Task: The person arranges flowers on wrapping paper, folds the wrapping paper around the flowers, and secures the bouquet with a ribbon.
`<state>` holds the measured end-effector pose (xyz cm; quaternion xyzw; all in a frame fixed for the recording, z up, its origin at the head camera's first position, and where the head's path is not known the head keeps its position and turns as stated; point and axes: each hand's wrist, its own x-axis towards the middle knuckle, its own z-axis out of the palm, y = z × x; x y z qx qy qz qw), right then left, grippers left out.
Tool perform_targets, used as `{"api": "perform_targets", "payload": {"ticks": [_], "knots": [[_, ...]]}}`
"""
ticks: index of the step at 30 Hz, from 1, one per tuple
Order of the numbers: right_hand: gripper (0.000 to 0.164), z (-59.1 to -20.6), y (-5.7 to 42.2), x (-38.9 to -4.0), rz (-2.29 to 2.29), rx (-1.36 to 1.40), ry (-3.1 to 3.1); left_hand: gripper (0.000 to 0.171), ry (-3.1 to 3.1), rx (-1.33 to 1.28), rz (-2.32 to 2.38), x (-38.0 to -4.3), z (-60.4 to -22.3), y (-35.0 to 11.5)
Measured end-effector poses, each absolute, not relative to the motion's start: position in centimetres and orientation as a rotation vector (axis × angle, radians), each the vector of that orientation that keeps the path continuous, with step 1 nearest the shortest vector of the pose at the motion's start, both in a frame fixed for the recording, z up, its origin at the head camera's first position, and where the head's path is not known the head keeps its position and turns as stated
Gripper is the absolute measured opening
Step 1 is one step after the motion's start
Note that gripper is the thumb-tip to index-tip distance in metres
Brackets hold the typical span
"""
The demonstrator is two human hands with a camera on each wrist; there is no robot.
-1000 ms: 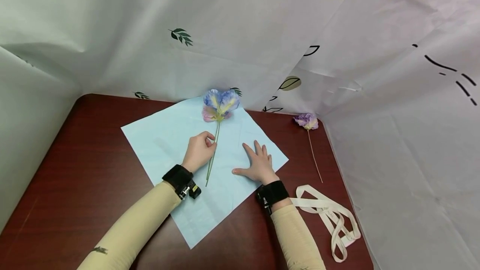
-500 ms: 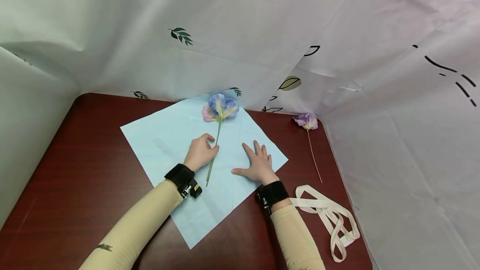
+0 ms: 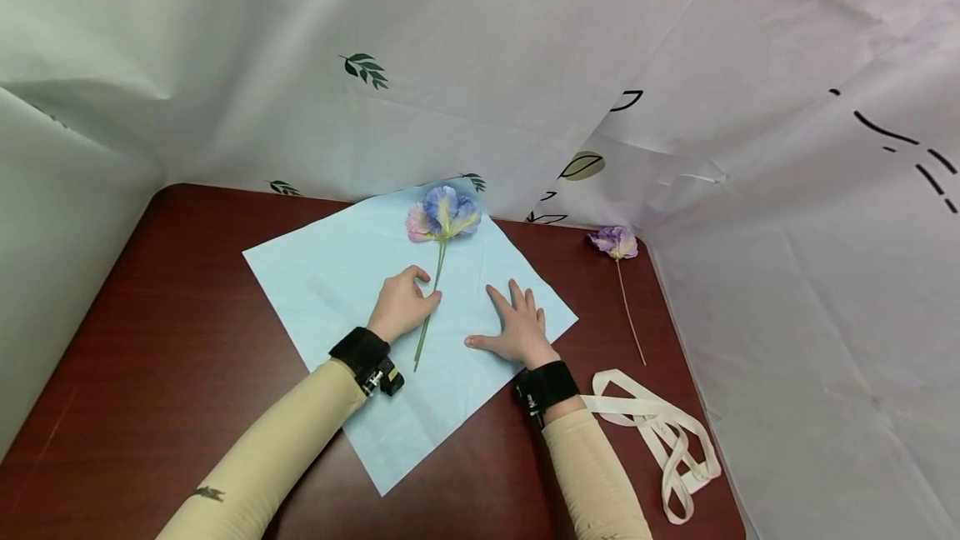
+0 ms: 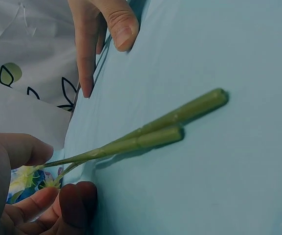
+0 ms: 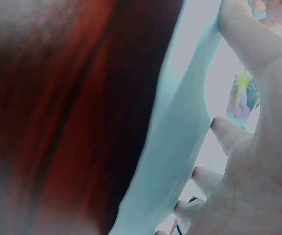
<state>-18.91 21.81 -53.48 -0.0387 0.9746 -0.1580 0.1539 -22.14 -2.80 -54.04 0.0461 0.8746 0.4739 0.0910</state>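
Note:
On a light blue wrapping sheet, laid cornerwise, lie two artificial flowers, a blue bloom overlapping a pink bloom. My left hand pinches their thin green stems about halfway down, between thumb and fingers. The left wrist view shows the two stem ends side by side, one reaching a little farther than the other, close over the sheet. My right hand rests on the right part of the sheet with its fingers spread; its fingertips touch the sheet in the right wrist view.
A purple flower with a thin stem lies at the back right of the dark red table. Loosely looped cream ribbon lies beside the right forearm. A white curtain stands behind and along the sides.
My left hand has shifted slightly right, and the blue bloom has turned and come down a little over the pink one. The right hand has stayed in place.

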Motion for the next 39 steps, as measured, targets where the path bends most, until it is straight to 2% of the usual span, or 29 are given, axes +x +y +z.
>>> {"api": "perform_targets", "payload": {"ticks": [15, 24, 34, 39], "knots": [[0.107, -53.3, 21.6, -18.9, -0.44, -0.107, 2.795, 0.036, 2.62, 0.129, 1.453, -22.2, -54.1, -3.3], [0.108, -53.5, 21.8, -18.8, -0.465, -0.099, 2.781, 0.044, 2.686, 0.169, 1.553, -23.3, -53.2, -6.8], [0.108, -53.3, 21.8, -18.7, -0.477, -0.107, 2.783, 0.077, 2.776, 0.463, 1.193, -24.5, -53.8, -12.5], [0.107, -53.1, 21.7, -18.6, -0.482, -0.106, 2.778, 0.096, 2.766, 0.5, 0.955, -25.0, -53.8, -14.4]]}}
